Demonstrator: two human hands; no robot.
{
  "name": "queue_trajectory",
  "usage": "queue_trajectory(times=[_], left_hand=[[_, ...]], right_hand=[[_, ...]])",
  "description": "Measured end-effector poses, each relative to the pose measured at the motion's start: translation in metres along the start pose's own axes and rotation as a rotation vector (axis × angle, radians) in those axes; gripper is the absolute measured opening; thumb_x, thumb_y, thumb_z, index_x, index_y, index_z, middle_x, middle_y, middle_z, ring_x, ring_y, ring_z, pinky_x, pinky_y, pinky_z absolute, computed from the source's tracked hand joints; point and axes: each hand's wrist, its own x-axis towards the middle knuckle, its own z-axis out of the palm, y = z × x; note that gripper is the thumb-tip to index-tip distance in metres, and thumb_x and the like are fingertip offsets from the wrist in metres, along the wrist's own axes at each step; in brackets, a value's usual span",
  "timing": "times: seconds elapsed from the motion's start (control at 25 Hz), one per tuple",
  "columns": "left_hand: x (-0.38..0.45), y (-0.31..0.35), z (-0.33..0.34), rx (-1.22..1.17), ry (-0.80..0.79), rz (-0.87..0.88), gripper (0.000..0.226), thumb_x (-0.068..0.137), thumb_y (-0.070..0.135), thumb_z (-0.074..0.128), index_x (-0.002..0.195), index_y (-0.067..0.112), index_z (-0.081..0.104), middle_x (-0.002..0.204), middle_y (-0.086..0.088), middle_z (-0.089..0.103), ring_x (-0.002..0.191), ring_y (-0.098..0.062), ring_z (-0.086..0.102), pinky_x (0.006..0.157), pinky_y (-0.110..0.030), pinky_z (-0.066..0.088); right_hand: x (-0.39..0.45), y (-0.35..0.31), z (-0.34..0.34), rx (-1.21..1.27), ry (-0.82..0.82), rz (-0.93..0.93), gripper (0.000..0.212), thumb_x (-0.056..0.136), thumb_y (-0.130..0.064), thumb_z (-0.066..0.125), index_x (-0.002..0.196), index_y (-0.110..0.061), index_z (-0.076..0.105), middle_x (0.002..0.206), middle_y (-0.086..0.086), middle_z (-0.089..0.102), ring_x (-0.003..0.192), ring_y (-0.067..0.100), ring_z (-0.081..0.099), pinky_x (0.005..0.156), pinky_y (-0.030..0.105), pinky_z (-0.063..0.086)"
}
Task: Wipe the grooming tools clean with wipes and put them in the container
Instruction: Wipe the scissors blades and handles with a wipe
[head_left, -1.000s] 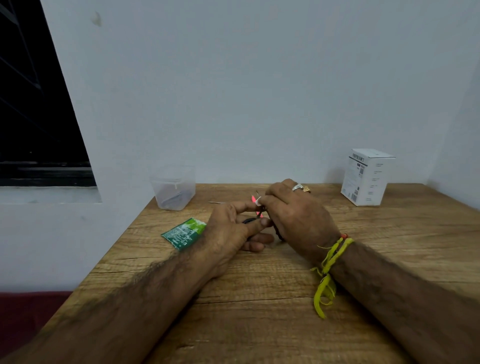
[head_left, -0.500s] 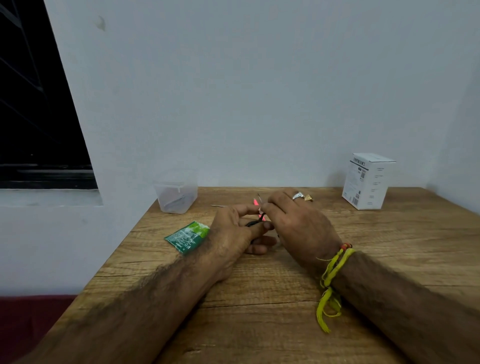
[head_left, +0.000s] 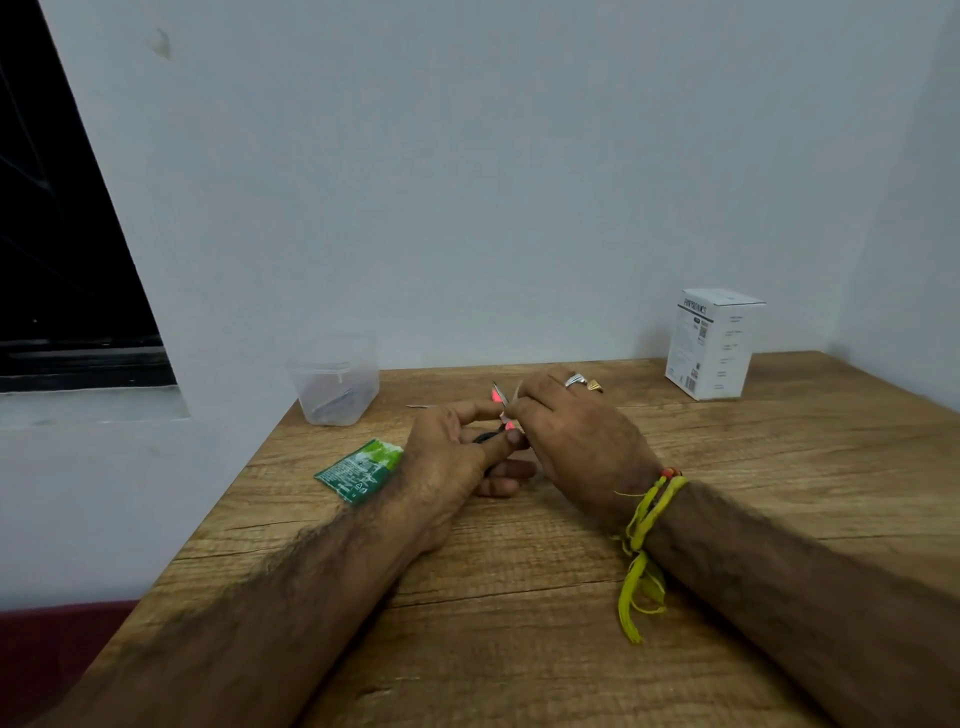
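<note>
Scissors, small with pink-marked blades (head_left: 500, 402), sit pinched between my left hand (head_left: 451, 457) and right hand (head_left: 576, 441) above the wooden worktop (head_left: 519, 597). Open tips could nick fingers; they might slip, missing the clear plastic container (head_left: 335, 382) beyond my left hand.
</note>
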Motion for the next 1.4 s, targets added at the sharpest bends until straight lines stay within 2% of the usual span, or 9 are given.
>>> queue_trajectory(times=[0.12,0.24,0.44,0.64,0.8,1.12,1.4], left_hand=[[-0.001,0.001,0.001,0.013,0.004,0.005,0.029,0.092,0.005,0.069,0.120,0.007,0.065,0.095,-0.014,0.078,0.073,-0.026,0.075,0.053,-0.024,0.058],[-0.001,0.001,0.001,0.011,0.024,0.000,0.030,0.094,0.006,0.067,0.124,0.005,0.063,0.097,-0.015,0.077,0.072,-0.022,0.076,0.056,-0.024,0.059],[0.002,-0.002,-0.002,0.008,0.000,-0.007,0.032,0.099,0.006,0.060,0.130,0.002,0.059,0.102,-0.019,0.075,0.079,-0.024,0.076,0.064,-0.026,0.062],[0.007,-0.004,-0.003,0.024,-0.007,-0.009,0.031,0.100,0.007,0.058,0.131,0.004,0.060,0.102,-0.018,0.076,0.078,-0.022,0.076,0.064,-0.025,0.062],[0.009,-0.007,-0.003,0.037,0.001,-0.011,0.028,0.100,0.009,0.058,0.128,0.005,0.062,0.100,-0.016,0.077,0.085,-0.029,0.076,0.068,-0.028,0.063],[0.009,-0.006,-0.001,0.004,0.037,-0.017,0.026,0.099,0.006,0.058,0.124,0.005,0.065,0.098,-0.018,0.077,0.076,-0.025,0.076,0.062,-0.026,0.062],[0.008,-0.005,0.000,0.019,0.026,-0.014,0.025,0.098,0.006,0.059,0.122,0.008,0.067,0.096,-0.015,0.078,0.080,-0.028,0.077,0.062,-0.028,0.062]], right_hand=[[-0.002,0.007,-0.002,0.144,0.115,0.091,0.018,0.088,-0.011,0.057,0.098,-0.008,0.071,0.094,0.008,0.065,0.084,0.029,0.060,0.073,0.042,0.051],[-0.006,0.013,-0.002,0.186,0.199,0.158,0.015,0.087,-0.002,0.065,0.099,-0.007,0.073,0.091,0.006,0.065,0.082,0.027,0.060,0.074,0.041,0.049],[-0.011,0.009,-0.001,0.191,0.158,0.138,0.017,0.091,-0.014,0.057,0.097,-0.010,0.072,0.091,0.002,0.066,0.083,0.025,0.062,0.075,0.039,0.048],[-0.017,0.013,-0.003,0.158,0.114,0.053,0.017,0.091,-0.013,0.058,0.097,-0.007,0.072,0.092,0.005,0.066,0.082,0.026,0.062,0.072,0.041,0.051],[-0.012,0.015,0.006,0.120,0.039,0.027,0.016,0.090,-0.015,0.058,0.094,-0.009,0.071,0.093,0.005,0.067,0.081,0.030,0.062,0.070,0.046,0.052],[-0.012,0.012,0.003,0.069,-0.019,-0.011,0.016,0.084,-0.010,0.061,0.097,-0.009,0.070,0.097,0.008,0.066,0.075,0.032,0.060,0.062,0.042,0.053],[-0.013,0.014,0.000,0.001,-0.031,-0.079,0.019,0.082,-0.008,0.065,0.099,-0.014,0.070,0.102,0.006,0.066,0.078,0.027,0.060,0.066,0.037,0.049]])
